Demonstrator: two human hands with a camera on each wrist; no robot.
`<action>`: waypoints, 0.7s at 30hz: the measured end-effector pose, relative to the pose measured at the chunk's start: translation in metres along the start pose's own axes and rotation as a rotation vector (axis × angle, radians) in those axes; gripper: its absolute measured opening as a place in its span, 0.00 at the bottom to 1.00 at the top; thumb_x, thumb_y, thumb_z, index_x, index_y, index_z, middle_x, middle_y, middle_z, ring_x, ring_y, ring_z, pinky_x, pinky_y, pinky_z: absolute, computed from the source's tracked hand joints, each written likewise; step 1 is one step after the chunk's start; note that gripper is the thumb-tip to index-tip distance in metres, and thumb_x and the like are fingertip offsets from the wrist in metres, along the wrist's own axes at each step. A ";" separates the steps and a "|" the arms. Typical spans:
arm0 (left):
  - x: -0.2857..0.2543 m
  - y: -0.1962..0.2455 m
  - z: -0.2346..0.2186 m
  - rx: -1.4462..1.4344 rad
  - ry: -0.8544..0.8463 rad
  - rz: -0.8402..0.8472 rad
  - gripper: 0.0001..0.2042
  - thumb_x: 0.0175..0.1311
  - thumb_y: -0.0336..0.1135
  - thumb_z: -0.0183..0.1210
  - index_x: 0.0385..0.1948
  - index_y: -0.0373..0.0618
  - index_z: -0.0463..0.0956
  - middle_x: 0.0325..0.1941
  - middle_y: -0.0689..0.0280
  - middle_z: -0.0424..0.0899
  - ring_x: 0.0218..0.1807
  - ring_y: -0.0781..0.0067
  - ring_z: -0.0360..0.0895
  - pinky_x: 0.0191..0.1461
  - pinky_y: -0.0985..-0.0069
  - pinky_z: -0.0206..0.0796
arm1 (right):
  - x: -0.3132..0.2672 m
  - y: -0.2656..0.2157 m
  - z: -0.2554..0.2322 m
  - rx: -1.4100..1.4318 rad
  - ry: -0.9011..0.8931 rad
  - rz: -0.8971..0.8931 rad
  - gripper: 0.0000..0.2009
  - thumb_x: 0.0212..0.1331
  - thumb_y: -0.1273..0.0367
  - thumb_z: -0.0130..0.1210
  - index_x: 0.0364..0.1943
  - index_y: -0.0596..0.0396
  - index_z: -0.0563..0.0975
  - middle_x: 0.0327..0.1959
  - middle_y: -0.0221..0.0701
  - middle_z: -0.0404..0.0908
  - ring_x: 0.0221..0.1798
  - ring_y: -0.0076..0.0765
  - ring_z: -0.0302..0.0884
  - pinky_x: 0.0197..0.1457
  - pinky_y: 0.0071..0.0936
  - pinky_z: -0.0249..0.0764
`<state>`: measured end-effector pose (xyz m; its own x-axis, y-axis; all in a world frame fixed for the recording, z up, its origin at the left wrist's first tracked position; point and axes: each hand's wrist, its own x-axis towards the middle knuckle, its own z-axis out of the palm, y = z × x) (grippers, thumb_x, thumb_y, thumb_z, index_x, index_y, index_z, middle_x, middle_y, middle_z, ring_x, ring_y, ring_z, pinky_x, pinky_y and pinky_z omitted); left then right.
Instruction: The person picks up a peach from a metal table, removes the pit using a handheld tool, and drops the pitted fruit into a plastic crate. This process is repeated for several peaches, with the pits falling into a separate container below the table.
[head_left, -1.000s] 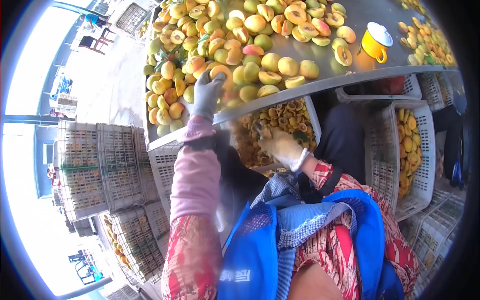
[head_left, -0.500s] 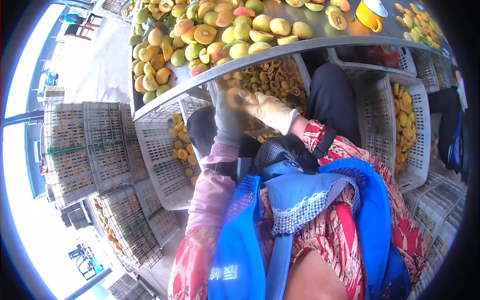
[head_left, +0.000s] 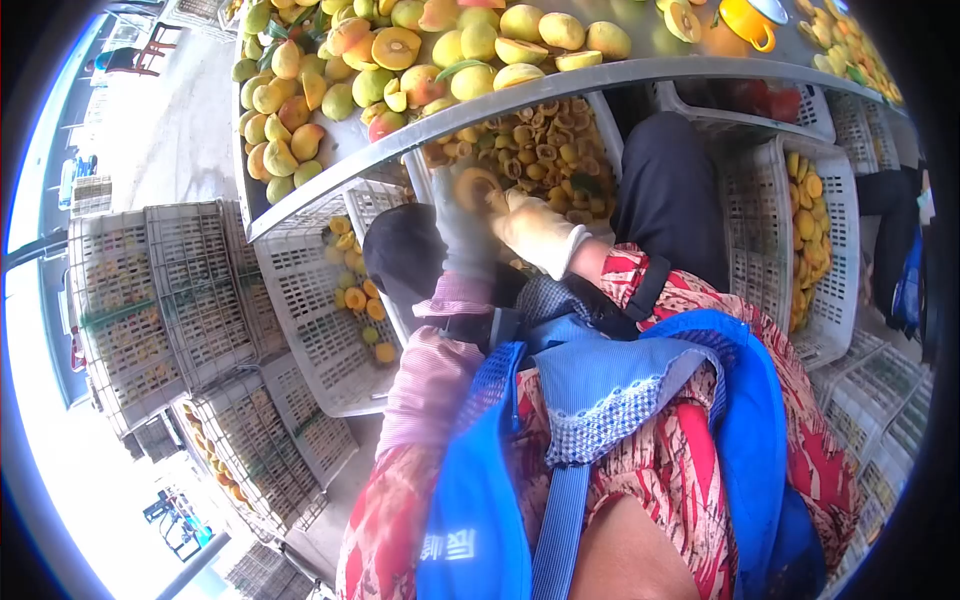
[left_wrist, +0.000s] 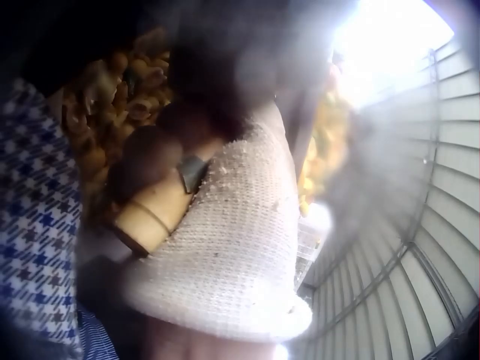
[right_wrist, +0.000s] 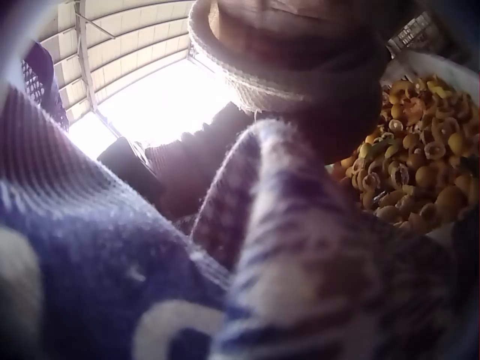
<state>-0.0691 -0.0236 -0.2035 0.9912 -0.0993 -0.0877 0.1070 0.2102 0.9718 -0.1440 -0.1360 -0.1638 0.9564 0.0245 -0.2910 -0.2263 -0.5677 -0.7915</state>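
Observation:
Close before the lap, my grey-gloved left hand (head_left: 462,225) holds a peach half (head_left: 474,187), its brown centre turned up. My right hand (head_left: 540,235), in a cream knitted glove, meets it from the other side, fingertips right at the fruit. In the left wrist view, a wooden-handled tool (left_wrist: 154,217) sticks out of the right hand's white glove; its working end is hidden. The right wrist view shows mostly cloth and a glove cuff (right_wrist: 255,86). Beneath both hands, a crate holds brownish hollowed peach pieces (head_left: 545,150).
Whole and halved peaches (head_left: 400,50) heap on the metal table (head_left: 640,68), whose edge runs just beyond the hands. A yellow mug (head_left: 745,25) stands on it. White crates (head_left: 325,370) flank both knees, the right one (head_left: 835,290) holding peach halves. Stacked crates (head_left: 120,310) stand left.
My left hand has come from the table's pile down to the right hand, bringing a peach half. The right hand has stayed over the crate. The head view has tilted down.

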 end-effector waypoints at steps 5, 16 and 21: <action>0.010 -0.013 -0.012 -0.051 -0.002 -0.048 0.23 0.58 0.33 0.59 0.55 0.34 0.69 0.48 0.49 0.79 0.47 0.54 0.80 0.49 0.69 0.73 | -0.001 -0.011 -0.008 0.247 -0.112 0.128 0.18 0.58 0.61 0.50 0.40 0.66 0.75 0.37 0.52 0.79 0.44 0.53 0.78 0.47 0.38 0.73; 0.013 0.010 -0.005 0.311 -0.362 0.013 0.14 0.53 0.22 0.54 0.44 0.37 0.74 0.35 0.59 0.83 0.38 0.59 0.82 0.42 0.70 0.74 | -0.016 -0.018 -0.068 0.911 -0.602 0.392 0.14 0.61 0.59 0.50 0.30 0.57 0.74 0.13 0.19 0.61 0.11 0.18 0.53 0.14 0.20 0.49; 0.004 0.034 0.012 0.275 -0.491 0.095 0.08 0.54 0.25 0.55 0.36 0.38 0.75 0.26 0.62 0.83 0.30 0.60 0.81 0.36 0.70 0.74 | -0.028 -0.019 -0.074 1.113 -0.730 0.384 0.14 0.62 0.58 0.50 0.29 0.56 0.72 0.12 0.16 0.55 0.10 0.14 0.48 0.12 0.18 0.45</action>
<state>-0.0628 -0.0284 -0.1685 0.8359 -0.5465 0.0508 -0.0697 -0.0139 0.9975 -0.1525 -0.1865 -0.1012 0.5673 0.6345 -0.5250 -0.8074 0.3030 -0.5063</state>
